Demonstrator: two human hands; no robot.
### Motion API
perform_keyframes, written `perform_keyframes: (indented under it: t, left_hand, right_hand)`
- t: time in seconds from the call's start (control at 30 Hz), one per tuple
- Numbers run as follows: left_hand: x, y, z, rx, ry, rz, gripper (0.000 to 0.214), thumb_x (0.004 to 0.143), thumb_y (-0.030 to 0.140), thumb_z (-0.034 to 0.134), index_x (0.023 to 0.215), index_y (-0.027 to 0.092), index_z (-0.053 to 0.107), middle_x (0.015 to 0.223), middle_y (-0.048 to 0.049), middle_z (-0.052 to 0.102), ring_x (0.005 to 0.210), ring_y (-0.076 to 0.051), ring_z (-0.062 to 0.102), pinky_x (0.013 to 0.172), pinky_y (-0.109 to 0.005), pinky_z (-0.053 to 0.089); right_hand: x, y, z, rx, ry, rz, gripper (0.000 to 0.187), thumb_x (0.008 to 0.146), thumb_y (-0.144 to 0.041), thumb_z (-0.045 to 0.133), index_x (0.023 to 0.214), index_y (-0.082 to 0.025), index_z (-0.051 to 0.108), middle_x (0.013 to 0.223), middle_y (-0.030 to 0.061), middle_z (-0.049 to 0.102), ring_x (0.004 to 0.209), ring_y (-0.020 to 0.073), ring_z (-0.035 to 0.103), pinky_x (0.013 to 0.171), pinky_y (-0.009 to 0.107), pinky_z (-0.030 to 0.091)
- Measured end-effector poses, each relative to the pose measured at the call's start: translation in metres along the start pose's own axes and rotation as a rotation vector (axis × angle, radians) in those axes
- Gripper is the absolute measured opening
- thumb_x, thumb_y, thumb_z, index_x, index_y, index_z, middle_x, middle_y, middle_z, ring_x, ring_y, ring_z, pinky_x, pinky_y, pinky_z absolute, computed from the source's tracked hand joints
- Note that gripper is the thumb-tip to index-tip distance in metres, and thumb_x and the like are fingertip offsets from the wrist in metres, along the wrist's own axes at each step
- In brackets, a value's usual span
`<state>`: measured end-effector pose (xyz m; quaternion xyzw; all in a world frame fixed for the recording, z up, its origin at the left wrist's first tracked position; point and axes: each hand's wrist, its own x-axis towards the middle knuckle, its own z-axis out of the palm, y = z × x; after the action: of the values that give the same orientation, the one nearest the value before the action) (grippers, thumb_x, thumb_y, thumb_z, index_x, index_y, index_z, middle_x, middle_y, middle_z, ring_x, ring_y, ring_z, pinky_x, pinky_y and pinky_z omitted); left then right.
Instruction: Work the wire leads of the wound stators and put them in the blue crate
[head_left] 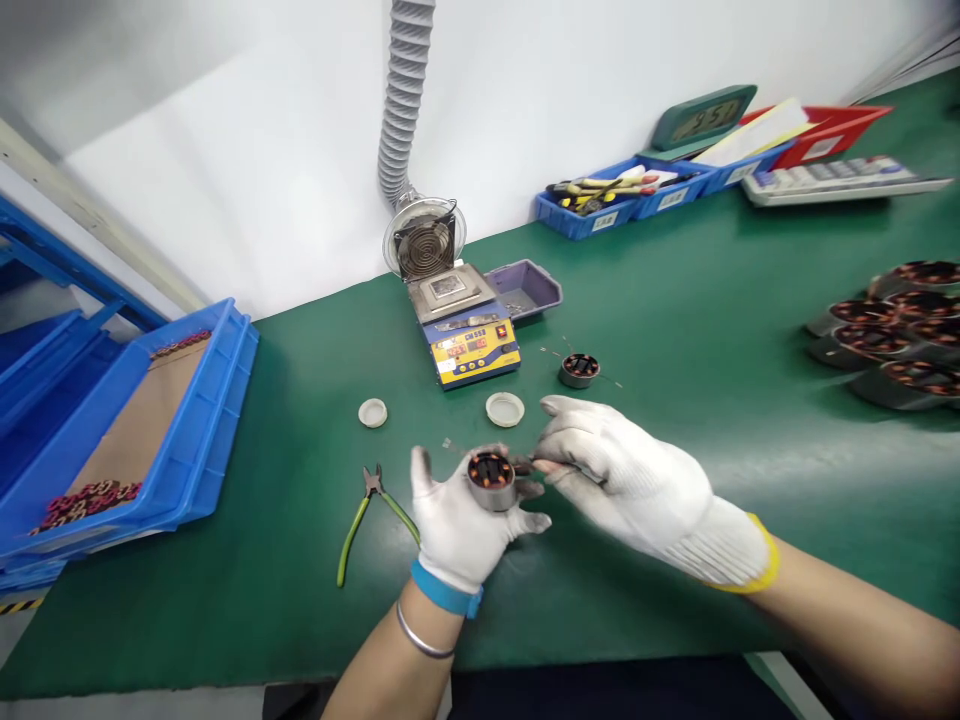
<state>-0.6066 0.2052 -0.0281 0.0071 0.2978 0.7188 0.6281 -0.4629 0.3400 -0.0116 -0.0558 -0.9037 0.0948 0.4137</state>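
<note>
My left hand (465,540), in a white glove, holds a motor stator (491,482), a round grey metal ring with copper windings around a dark centre. The ring rests in the palm with its open face up. My right hand (600,470), also gloved, is closed in a pinch at the stator's right side; what lies between its fingertips is too small and blurred to name. Left of my left hand lie green-handled cutting pliers (373,485), jaws apart. A second stator (580,370) with thin leads sticking out sits on the green table beyond my right hand.
Beyond the hands are two white lids (505,409) (373,413), a yellow-and-blue solder pot (476,350) under an exhaust hose (405,100), and a purple tray (536,288). Blue bins (225,400) stand left, several stators (900,340) right, tool boxes (600,215) behind.
</note>
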Motion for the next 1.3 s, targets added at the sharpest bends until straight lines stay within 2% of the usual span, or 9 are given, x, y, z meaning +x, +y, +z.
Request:
perform_keyframes:
  t: [0.1,0.3,0.43,0.53,0.73,0.83,1.03,1.13,1.3]
  left_hand:
    - [0.004,0.003,-0.006,0.004,-0.032,0.091,0.076,0.092,0.084,0.045,0.061,0.018,0.067,0.085,-0.0127,0.075,0.079,-0.027,0.07,0.079,-0.044,0.056]
    - [0.017,-0.024,-0.026,0.408,-0.153,-0.289,0.062,0.095,0.073,0.057,0.072,0.017,0.073,0.054,-0.0037,0.064,0.04,-0.015,0.049,0.054,-0.031,0.045]
    - [0.014,-0.014,-0.024,0.2,-0.015,0.053,0.036,0.093,0.05,0.071,0.071,0.021,0.068,0.074,-0.0026,0.073,0.065,-0.018,0.068,0.069,-0.031,0.054]
    - [0.017,-0.003,-0.021,-0.037,0.149,0.281,0.056,0.098,0.049,0.064,0.052,0.023,0.046,0.063,-0.0013,0.063,0.075,-0.018,0.071,0.085,-0.032,0.056]
    - [0.024,-0.019,-0.026,0.251,-0.132,-0.267,0.068,0.083,0.084,0.064,0.081,0.017,0.073,0.063,-0.0073,0.069,0.045,-0.021,0.061,0.047,-0.032,0.047]
    - [0.022,-0.024,-0.026,0.36,-0.247,-0.242,0.076,0.072,0.092,0.068,0.075,0.016,0.07,0.058,-0.0055,0.067,0.036,-0.016,0.051,0.037,-0.027,0.033]
    - [0.014,-0.017,-0.015,0.166,0.014,-0.043,0.059,0.092,0.073,0.061,0.086,0.015,0.072,0.06,-0.0039,0.065,0.039,-0.014,0.048,0.043,-0.025,0.03]
    - [0.012,-0.015,-0.004,0.031,0.15,0.012,0.051,0.102,0.061,0.051,0.085,0.017,0.071,0.066,-0.0047,0.065,0.052,-0.017,0.059,0.054,-0.028,0.044]
    - [0.012,-0.016,0.006,-0.094,0.272,0.132,0.039,0.103,0.049,0.053,0.083,0.019,0.069,0.079,-0.0053,0.069,0.077,-0.02,0.067,0.085,-0.033,0.056]
  right_hand:
    - [0.015,-0.013,-0.015,0.067,-0.107,-0.095,0.018,0.1,-0.015,0.056,0.085,-0.022,0.063,0.086,0.0061,0.073,0.101,0.0244,0.075,0.088,0.036,0.064]
    - [0.041,-0.025,-0.03,-0.047,-0.351,-0.248,0.018,0.087,-0.011,0.059,0.074,-0.022,0.063,0.074,0.0037,0.065,0.081,0.0232,0.068,0.106,0.047,0.054]
    - [0.049,-0.023,-0.033,-0.172,-0.346,-0.317,0.019,0.084,-0.012,0.058,0.068,-0.022,0.059,0.067,0.0026,0.059,0.065,0.0203,0.056,0.107,0.052,0.048]
    - [0.056,-0.027,-0.035,-0.135,-0.287,-0.337,0.018,0.083,-0.01,0.056,0.07,-0.023,0.058,0.067,0.001,0.058,0.062,0.0186,0.053,0.111,0.052,0.046]
    - [0.058,-0.026,-0.029,-0.071,-0.301,-0.332,0.015,0.085,-0.014,0.058,0.073,-0.023,0.061,0.07,0.0026,0.062,0.071,0.0221,0.063,0.108,0.053,0.053]
    - [0.051,-0.016,-0.031,0.016,-0.289,-0.249,0.019,0.09,-0.014,0.057,0.074,-0.023,0.061,0.072,0.003,0.065,0.07,0.0217,0.066,0.108,0.056,0.055]
    - [0.024,-0.001,-0.037,0.287,0.129,0.23,0.022,0.1,-0.013,0.057,0.082,-0.026,0.056,0.077,0.0006,0.067,0.08,0.0193,0.074,0.098,0.042,0.064]
    - [0.001,-0.005,-0.018,0.221,0.109,0.039,0.015,0.097,-0.013,0.064,0.094,-0.027,0.059,0.079,-0.002,0.069,0.074,0.0178,0.072,0.114,0.053,0.055]
    - [-0.023,-0.023,0.025,-0.028,0.048,-0.19,0.012,0.097,-0.017,0.064,0.108,-0.022,0.061,0.089,0.0029,0.076,0.075,0.0201,0.072,0.115,0.059,0.051]
